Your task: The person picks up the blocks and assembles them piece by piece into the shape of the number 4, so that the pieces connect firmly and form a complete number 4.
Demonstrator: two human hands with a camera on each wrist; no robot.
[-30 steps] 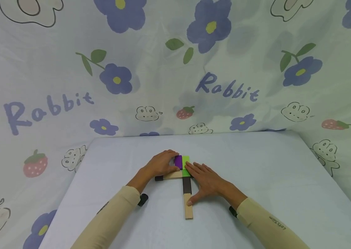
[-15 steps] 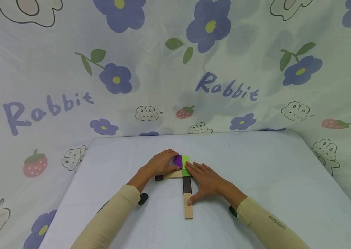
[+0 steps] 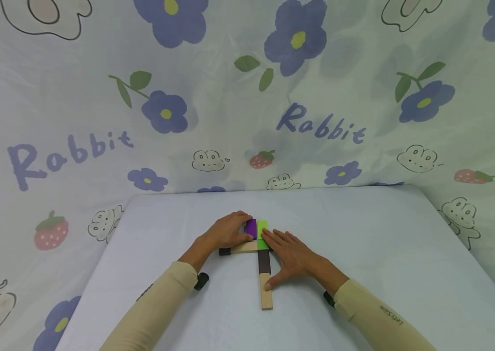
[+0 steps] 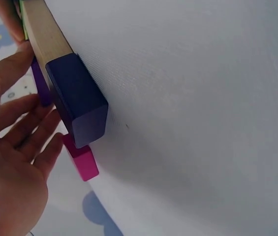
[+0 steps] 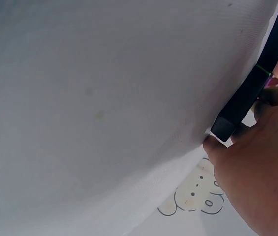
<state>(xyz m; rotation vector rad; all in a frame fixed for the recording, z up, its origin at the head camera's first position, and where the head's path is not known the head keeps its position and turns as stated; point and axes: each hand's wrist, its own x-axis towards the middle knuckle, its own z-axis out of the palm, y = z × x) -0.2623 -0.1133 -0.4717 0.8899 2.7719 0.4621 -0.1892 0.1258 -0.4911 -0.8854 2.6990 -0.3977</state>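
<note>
Flat on the table, wooden blocks form a T: an upright of a dark block (image 3: 264, 262) and a plain wooden block (image 3: 266, 297), and a crossbar with a wooden block (image 3: 244, 247) and a dark end block (image 3: 225, 251). My left hand (image 3: 228, 230) pinches a purple block (image 3: 251, 229) above the crossbar, thumb at its near end. A pink block (image 4: 83, 161) lies by my left fingers in the left wrist view. My right hand (image 3: 293, 254) is spread, fingertips on the light green block (image 3: 262, 228), thumb on the upright. A green block (image 3: 263, 244) sits at the junction.
The white-covered table (image 3: 352, 219) extends on all sides of the blocks. A patterned cloth (image 3: 229, 112) with flowers and rabbits hangs behind it and along the sides. Black wrist devices (image 3: 201, 281) sit at both sleeves.
</note>
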